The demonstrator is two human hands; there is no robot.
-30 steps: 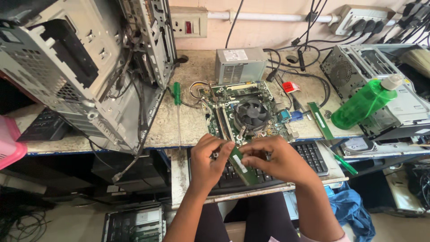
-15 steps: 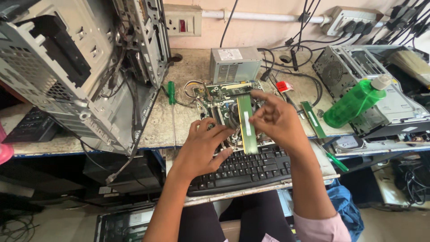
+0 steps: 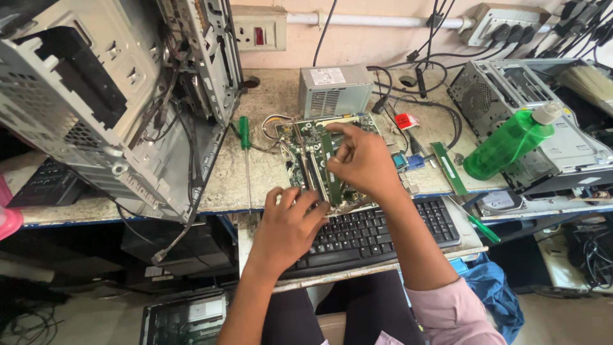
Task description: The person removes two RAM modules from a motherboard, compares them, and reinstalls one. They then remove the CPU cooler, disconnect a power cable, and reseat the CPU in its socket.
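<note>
- A green memory stick (image 3: 328,167) is held along a slot of the motherboard (image 3: 305,144), which lies flat on the tabletop (image 3: 268,102) just behind the black keyboard (image 3: 377,236).
- The right hand (image 3: 365,161) is curled over the stick, fingertips pinching its upper end; the stick is judged to be lined up in its slot but not yet shown as pressed home.
- The left hand (image 3: 288,225) is half closed, its fingers resting on the near edge of the board and steadying it; nothing is gripped in it.
- What is left, as a judgement: the stick is to be seated fully, and a second green memory stick (image 3: 448,168) lies loose on the tabletop to the right.
- Counted: two memory sticks, one motherboard, one keyboard in front, one grey power supply (image 3: 335,91) behind the board, one green-handled screwdriver (image 3: 244,150), one green bottle (image 3: 511,142), two opened computer cases (image 3: 121,96).
</note>
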